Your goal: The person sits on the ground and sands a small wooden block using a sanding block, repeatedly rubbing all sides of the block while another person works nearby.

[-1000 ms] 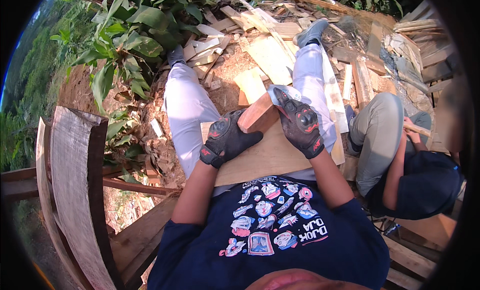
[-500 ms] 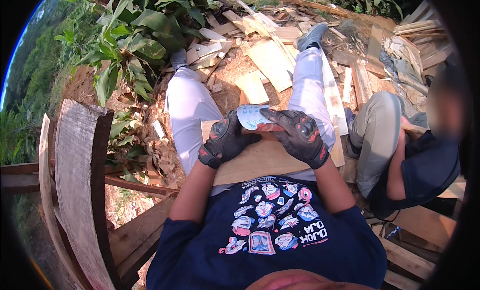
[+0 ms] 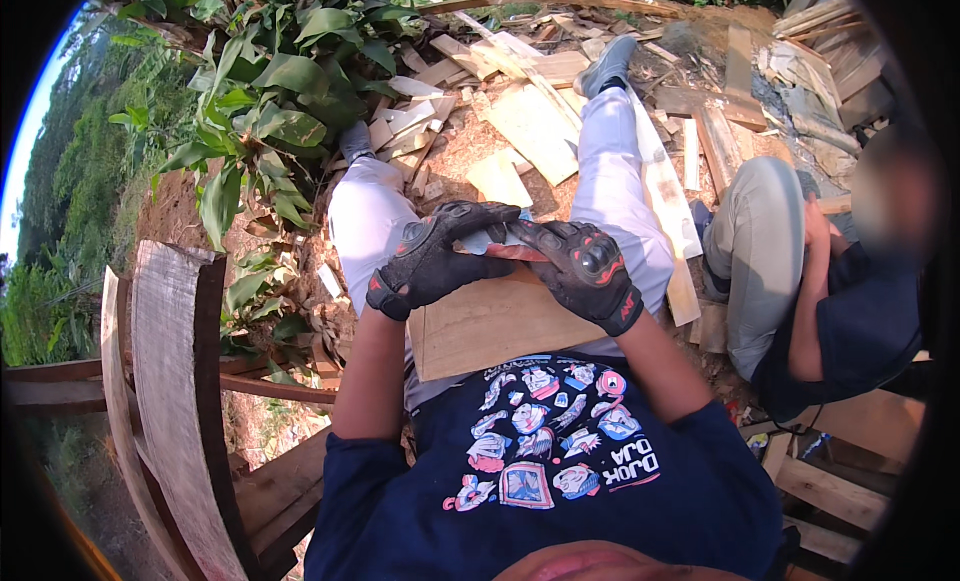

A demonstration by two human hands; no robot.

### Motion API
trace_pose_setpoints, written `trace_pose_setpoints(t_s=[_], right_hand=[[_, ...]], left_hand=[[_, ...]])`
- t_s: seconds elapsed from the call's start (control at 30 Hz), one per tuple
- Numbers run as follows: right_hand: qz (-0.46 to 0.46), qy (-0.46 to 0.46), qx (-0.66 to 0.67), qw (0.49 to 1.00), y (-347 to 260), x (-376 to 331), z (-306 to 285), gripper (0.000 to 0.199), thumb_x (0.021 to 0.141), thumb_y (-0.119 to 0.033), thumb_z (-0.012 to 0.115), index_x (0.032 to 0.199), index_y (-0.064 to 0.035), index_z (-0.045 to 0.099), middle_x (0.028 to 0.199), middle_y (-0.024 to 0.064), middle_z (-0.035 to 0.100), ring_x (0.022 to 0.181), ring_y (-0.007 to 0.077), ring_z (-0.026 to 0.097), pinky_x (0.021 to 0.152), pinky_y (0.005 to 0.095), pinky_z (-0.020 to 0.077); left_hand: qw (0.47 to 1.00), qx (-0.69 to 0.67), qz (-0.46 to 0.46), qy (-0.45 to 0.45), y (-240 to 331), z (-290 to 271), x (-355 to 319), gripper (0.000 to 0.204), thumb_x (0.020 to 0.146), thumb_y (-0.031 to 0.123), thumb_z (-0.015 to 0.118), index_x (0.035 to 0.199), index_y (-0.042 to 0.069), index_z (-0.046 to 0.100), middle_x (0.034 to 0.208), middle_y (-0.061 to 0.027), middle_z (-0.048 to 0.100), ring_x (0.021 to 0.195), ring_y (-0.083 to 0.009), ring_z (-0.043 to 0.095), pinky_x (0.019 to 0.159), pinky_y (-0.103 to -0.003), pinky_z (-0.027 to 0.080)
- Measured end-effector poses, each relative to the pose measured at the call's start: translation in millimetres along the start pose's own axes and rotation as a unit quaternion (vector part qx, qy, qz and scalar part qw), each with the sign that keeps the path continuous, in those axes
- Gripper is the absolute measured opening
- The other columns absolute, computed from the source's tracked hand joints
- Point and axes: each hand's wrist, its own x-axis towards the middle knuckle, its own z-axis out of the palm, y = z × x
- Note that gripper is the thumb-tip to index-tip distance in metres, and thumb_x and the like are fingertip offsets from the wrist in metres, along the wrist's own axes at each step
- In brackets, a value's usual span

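Above my lap, both gloved hands hold a bent piece of sandpaper, with a pale printed back and a reddish face. My left hand is closed around its left side, the fingers reaching over the top. My right hand pinches the right side. The gloves hide much of the sheet. Under the hands a flat light-brown wooden board lies across my thighs.
Wood offcuts litter the ground between and beyond my feet. Leafy plants grow at the far left. A curved thick plank stands at my left. Another person sits close on my right, near stacked boards.
My left hand has come up and over the sandpaper, covering most of its printed back. The sheet now looks more bent. The view has shifted slightly.
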Motion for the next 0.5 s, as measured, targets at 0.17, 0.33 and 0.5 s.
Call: trace_pose_setpoints(t_s=[0.17,0.33,0.5], right_hand=[[0.087,-0.132,0.084,0.984,9.8,2.4,-15.1,0.069,0.091,-0.04,0.079,0.151,-0.0104,0.061,0.128,0.0168,0.074,0.112,0.037,0.073,0.094,0.0473,0.0571],[0.266,-0.24,0.172,0.918,28.1,-0.9,-46.0,0.07,0.092,-0.045,0.08,0.153,-0.0133,0.062,0.136,0.0166,0.073,0.125,0.0351,0.07,0.109,0.0433,0.0513],[0.33,-0.101,0.237,0.908,23.2,-21.8,-8.3,0.059,0.093,-0.047,0.079,0.136,-0.0086,0.068,0.126,0.0139,0.074,0.117,0.0349,0.072,0.103,0.0459,0.0542]], left_hand=[[0.962,0.169,0.196,0.092,-16.7,17.1,-10.0,0.05,0.093,0.028,0.081,0.142,0.02,0.071,0.106,-0.0104,0.066,0.105,-0.0341,0.063,0.089,-0.046,0.052],[0.908,0.343,0.175,0.163,8.7,28.4,-15.2,0.062,0.096,0.017,0.072,0.157,0.024,0.061,0.092,-0.0078,0.058,0.09,-0.0323,0.057,0.081,-0.048,0.048],[0.874,0.396,0.109,0.26,2.9,38.3,-21.6,0.063,0.098,0.015,0.068,0.16,0.023,0.056,0.096,-0.0101,0.061,0.094,-0.0357,0.059,0.086,-0.051,0.048]])
